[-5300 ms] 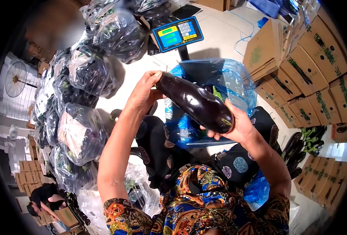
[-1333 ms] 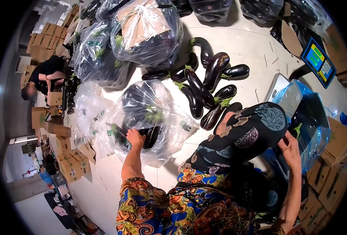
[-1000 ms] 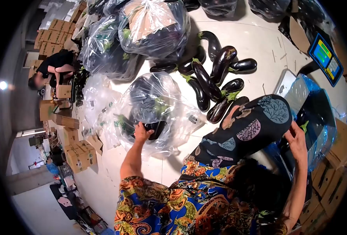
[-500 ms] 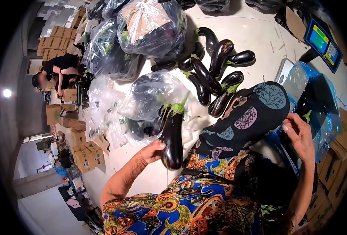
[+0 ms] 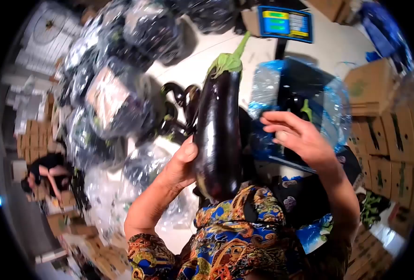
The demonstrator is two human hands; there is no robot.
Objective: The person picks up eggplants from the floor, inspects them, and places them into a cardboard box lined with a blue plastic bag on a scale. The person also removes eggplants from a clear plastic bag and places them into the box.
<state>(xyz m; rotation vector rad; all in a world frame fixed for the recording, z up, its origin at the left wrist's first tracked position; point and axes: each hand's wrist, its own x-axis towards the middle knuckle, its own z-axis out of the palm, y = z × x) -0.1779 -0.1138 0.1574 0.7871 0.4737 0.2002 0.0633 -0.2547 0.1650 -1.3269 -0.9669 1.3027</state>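
A large, glossy dark eggplant (image 5: 218,135) stands upright close before me, green stem at the top. My left hand (image 5: 181,163) grips it from the left side, thumb on its skin and the other fingers hidden behind. To its right, my right hand (image 5: 300,137) is held up apart from it, empty, with fingers loosely stretched. Behind that hand sits a crate lined with blue plastic (image 5: 268,84), and the green stem of another eggplant (image 5: 306,110) shows inside. More eggplants (image 5: 190,100) lie on the floor behind the held one.
A scale display (image 5: 286,24) stands beyond the crate. Bulging clear bags of eggplants (image 5: 118,100) crowd the left and back. Cardboard boxes (image 5: 379,133) are stacked at right. Another person (image 5: 50,172) bends over boxes at far left.
My left hand has raised the eggplant closer to my view. My right hand has come up from beside the crate's edge toward the eggplant. The view has swung to the right.
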